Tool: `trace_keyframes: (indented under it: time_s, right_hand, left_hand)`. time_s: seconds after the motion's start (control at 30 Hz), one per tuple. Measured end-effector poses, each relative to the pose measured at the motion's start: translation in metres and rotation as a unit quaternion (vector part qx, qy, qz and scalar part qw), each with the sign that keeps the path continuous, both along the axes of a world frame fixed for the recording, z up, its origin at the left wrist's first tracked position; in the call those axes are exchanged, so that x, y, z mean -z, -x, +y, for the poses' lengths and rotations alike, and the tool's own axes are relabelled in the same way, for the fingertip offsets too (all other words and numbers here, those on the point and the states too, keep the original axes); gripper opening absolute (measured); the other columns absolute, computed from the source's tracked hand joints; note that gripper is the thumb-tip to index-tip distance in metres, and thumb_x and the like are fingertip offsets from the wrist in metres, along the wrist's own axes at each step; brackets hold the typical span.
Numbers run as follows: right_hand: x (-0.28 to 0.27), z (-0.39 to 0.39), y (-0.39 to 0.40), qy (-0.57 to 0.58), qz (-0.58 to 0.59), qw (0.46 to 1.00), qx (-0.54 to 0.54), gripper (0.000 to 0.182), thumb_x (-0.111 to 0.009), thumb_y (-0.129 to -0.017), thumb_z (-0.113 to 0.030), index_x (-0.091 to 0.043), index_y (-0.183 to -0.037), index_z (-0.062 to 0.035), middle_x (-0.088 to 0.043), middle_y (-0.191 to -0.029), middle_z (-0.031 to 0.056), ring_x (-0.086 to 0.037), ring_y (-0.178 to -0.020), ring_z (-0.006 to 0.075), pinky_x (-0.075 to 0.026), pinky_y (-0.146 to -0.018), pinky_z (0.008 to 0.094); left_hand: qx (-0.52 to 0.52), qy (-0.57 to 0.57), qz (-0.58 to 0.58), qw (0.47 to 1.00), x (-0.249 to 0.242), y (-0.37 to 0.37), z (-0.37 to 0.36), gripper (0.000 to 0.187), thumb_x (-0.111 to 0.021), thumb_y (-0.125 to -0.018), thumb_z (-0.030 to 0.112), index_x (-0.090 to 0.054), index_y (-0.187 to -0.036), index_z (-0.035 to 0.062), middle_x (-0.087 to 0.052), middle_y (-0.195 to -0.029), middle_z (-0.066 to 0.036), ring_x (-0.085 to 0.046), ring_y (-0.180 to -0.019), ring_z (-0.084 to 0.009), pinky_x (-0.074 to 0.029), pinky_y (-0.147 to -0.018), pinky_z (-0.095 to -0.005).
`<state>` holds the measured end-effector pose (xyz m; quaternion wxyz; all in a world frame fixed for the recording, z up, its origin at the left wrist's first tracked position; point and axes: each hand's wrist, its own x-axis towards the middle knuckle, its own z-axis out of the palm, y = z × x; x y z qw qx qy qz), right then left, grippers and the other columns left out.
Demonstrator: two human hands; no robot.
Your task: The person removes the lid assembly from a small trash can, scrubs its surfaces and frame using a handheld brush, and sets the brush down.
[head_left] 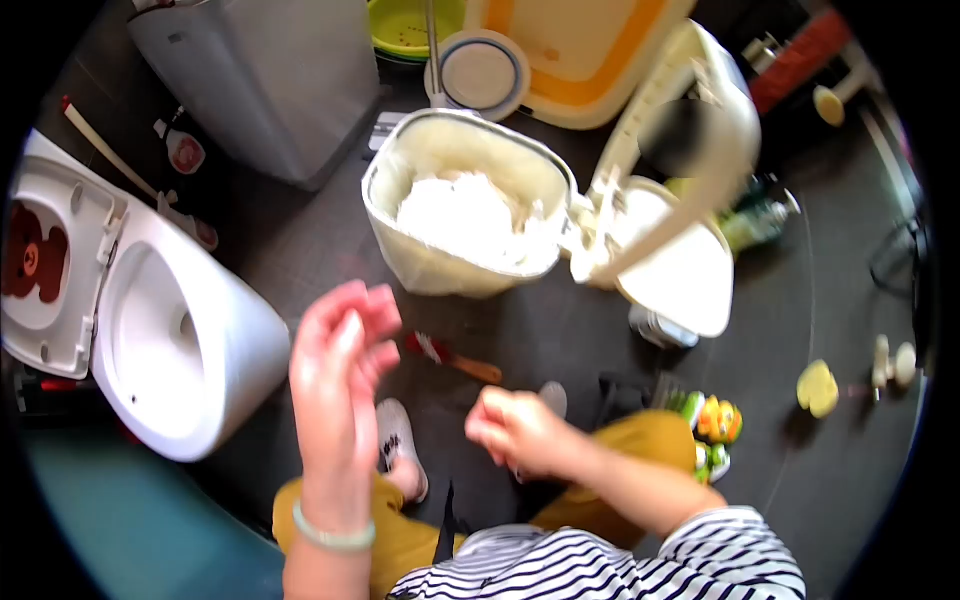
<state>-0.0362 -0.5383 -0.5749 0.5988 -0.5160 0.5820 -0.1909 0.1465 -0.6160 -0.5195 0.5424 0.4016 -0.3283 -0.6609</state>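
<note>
My left hand (345, 365) is raised in front of the bin, its fingers partly curled but apart, with nothing in them. A pale green bangle (335, 537) circles that wrist. Lower and to the right, my right hand (520, 430) has its fingers folded together; whatever they may hold is hidden. Beyond both hands stands a cream bin (420, 255), its top uncovered and its inside lined with a bag. White crumpled material (465, 215) fills much of it. On the floor between the hands and bin lies a red-headed tool with a wooden handle (476, 369).
A toilet (230, 345) with raised lid stands at the left. Behind the bin are a grey container (270, 90), a green basin (410, 25) and an orange-trimmed folded tub (590, 60). Blurred white plastic parts (690, 260) stand right of the bin. Toys (718, 420) lie by my knee.
</note>
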Motion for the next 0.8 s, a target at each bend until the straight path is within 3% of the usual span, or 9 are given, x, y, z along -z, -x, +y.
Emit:
trace_keyframes:
  time_s: [0.17,0.2,0.23,0.33,0.53,0.8]
  right_hand:
    - [0.055,-0.029,0.019,-0.072,0.102,0.99,-0.061,0.027,-0.055,-0.089,-0.033,-0.053,-0.081,-0.0071,-0.06,-0.06,0.0083,-0.062,-0.058,0.0255,-0.047,-0.055,0.0367]
    - [0.067,-0.03,0.023,0.01,0.149,0.984,-0.098,0.03,-0.052,-0.091,-0.035,-0.053,-0.08,-0.0072,-0.06,-0.065,0.0119,-0.061,-0.064,0.0326,-0.046,-0.058,0.0425]
    - [0.076,-0.036,0.025,0.017,0.155,0.976,-0.15,0.032,-0.049,-0.091,-0.037,-0.053,-0.081,-0.0064,-0.061,-0.069,0.0146,-0.06,-0.07,0.037,-0.046,-0.061,0.0466]
    - [0.081,-0.05,0.018,-0.001,0.151,0.969,-0.195,0.032,-0.048,-0.092,-0.035,-0.052,-0.083,-0.0049,-0.061,-0.071,0.0162,-0.059,-0.071,0.0381,-0.045,-0.062,0.0481]
    - [0.08,-0.046,0.008,-0.068,0.135,0.952,-0.268,0.021,-0.052,-0.087,-0.026,-0.055,-0.089,-0.0043,-0.063,-0.077,0.0164,-0.061,-0.076,0.0356,-0.047,-0.064,0.0468]
    - [0.077,-0.008,-0.009,-0.105,0.12,0.955,-0.25,0.016,-0.052,-0.085,-0.02,-0.056,-0.09,-0.0051,-0.064,-0.079,0.0151,-0.062,-0.076,0.0344,-0.048,-0.065,0.0465]
  left_hand:
    - [0.021,-0.174,0.119,0.977,0.019,0.004,-0.032,0.027,-0.055,-0.09,0.014,-0.051,-0.116,0.0081,-0.061,-0.106,-0.009,-0.06,-0.094,-0.0171,-0.053,-0.071,-0.0268]
    - [-0.006,-0.193,0.137,0.971,0.026,0.005,-0.041,0.028,-0.053,-0.09,0.014,-0.05,-0.117,0.008,-0.06,-0.106,-0.008,-0.06,-0.093,-0.0159,-0.053,-0.071,-0.0262]
    - [-0.036,-0.22,0.145,0.964,0.031,0.007,-0.051,0.027,-0.052,-0.091,0.014,-0.05,-0.117,0.0076,-0.059,-0.106,-0.006,-0.059,-0.092,-0.0145,-0.052,-0.07,-0.0253]
    - [-0.077,-0.253,0.136,0.955,0.035,0.02,-0.068,0.025,-0.049,-0.091,0.016,-0.048,-0.115,0.0062,-0.058,-0.101,-0.008,-0.056,-0.089,-0.014,-0.046,-0.069,-0.0237]
    - [-0.024,-0.312,0.092,0.945,0.058,0.042,-0.062,0.022,-0.052,-0.091,0.016,-0.05,-0.111,0.0061,-0.059,-0.098,-0.007,-0.057,-0.088,-0.0134,-0.045,-0.07,-0.0241]
    - [0.001,-0.336,0.021,0.942,0.085,0.062,-0.039,0.02,-0.051,-0.093,0.015,-0.051,-0.11,0.0052,-0.06,-0.096,-0.007,-0.059,-0.083,-0.0119,-0.047,-0.066,-0.021]
